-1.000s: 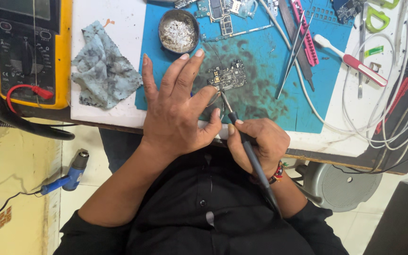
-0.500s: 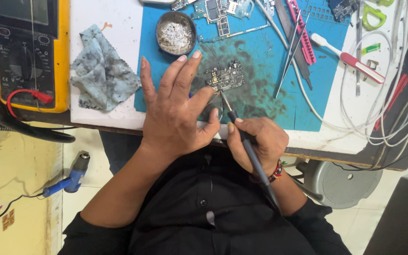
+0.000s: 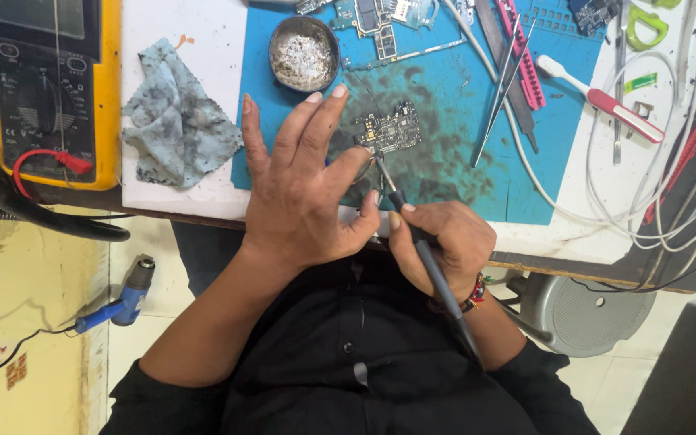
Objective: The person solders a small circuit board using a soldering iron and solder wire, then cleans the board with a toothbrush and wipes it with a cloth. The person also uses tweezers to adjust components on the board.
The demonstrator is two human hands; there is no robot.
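A small green circuit board [image 3: 390,129] lies on the stained blue work mat [image 3: 461,161]. My left hand [image 3: 304,185] rests flat on the mat beside it, fingers spread, one fingertip at the board's near-left edge. Gripped like a pen in my right hand [image 3: 441,242] is a dark soldering iron [image 3: 424,258]; its tip touches the board's near edge. The iron's handle runs back over my wrist toward my chest.
A round tin of solder wool [image 3: 304,55] sits behind my left hand. A stained grey cloth [image 3: 179,121] and a yellow multimeter [image 3: 42,89] lie to the left. Tweezers [image 3: 501,89], a pink tool, a brush and white cables [image 3: 654,185] crowd the right. A blue heat gun [image 3: 122,298] lies on the floor.
Both hands and the iron hold nearly the same pose; the view has shifted only slightly.
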